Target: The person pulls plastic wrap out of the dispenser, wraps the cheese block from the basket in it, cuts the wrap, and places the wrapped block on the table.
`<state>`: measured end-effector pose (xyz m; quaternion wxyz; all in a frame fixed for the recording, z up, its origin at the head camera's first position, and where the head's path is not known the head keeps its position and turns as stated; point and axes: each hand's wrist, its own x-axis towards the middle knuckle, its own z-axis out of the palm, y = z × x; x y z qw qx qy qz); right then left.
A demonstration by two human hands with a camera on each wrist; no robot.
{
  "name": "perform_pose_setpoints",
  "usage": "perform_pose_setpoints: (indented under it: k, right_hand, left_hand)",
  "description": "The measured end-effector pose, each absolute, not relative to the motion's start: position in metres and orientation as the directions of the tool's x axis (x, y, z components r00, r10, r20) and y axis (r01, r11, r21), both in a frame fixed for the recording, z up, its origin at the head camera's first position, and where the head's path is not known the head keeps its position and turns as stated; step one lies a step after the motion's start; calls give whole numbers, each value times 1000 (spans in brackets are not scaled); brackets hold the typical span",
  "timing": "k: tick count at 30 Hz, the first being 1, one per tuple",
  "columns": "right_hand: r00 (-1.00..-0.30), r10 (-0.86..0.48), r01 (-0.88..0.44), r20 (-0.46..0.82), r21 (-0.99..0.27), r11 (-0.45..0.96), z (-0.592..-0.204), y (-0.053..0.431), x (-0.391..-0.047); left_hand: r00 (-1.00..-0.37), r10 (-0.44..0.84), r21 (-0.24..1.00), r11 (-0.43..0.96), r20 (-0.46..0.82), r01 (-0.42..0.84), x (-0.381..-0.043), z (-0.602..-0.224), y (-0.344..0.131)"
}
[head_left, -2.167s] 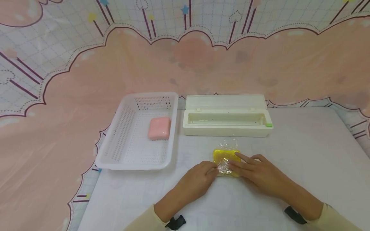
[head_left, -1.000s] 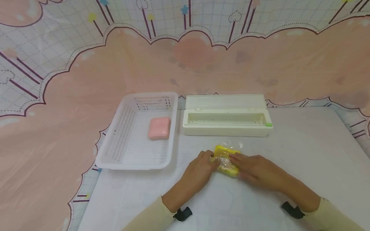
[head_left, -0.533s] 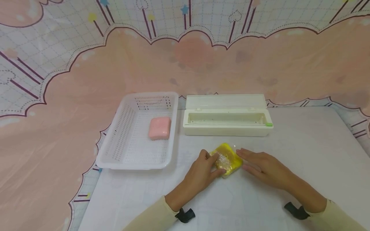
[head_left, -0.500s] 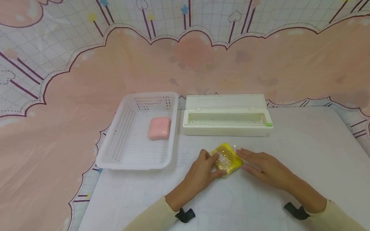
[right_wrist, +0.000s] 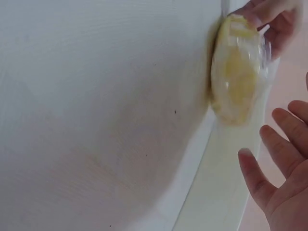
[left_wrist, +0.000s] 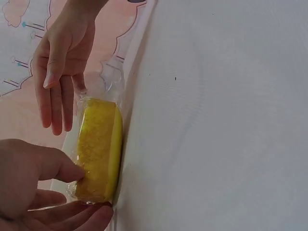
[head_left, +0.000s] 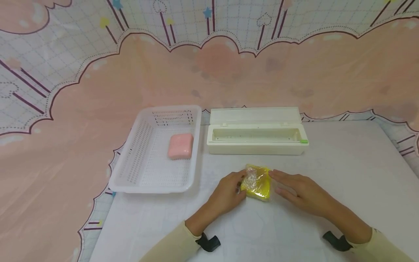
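the left hand (head_left: 226,193) pinches the wrapped yellow block (head_left: 257,183) on the white table (head_left: 347,163); the right hand (head_left: 302,191), fingers outstretched, seems touching in the head view, apart in its wrist view

High head view, facing forward and down, near wrist views from either side, sharing the yellow packet (left_wrist: 97,149)

In dim, even light, a big cloth (head_left: 65,40) with a peach cloud (head_left: 154,80), grid lines and blue stars (head_left: 207,12) spreads behind the white table (head_left: 347,163).
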<state>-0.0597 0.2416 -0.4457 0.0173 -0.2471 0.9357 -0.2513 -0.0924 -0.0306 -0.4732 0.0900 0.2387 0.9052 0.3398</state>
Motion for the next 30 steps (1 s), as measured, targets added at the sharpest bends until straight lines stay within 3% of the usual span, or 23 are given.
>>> perform_pose_setpoints:
  k: [11, 30]
  right_hand:
    - [-883, -465, -436, 68, -487, 756, -448, 242, -60]
    - [-862, -495, -479, 105, -487, 730, -450, 244, -61]
  left_hand:
    - [-880, 469, 606, 678, 79, 416, -94, -477, -31]
    - [-923, 385, 761, 595, 12, 258, -108, -484, -24]
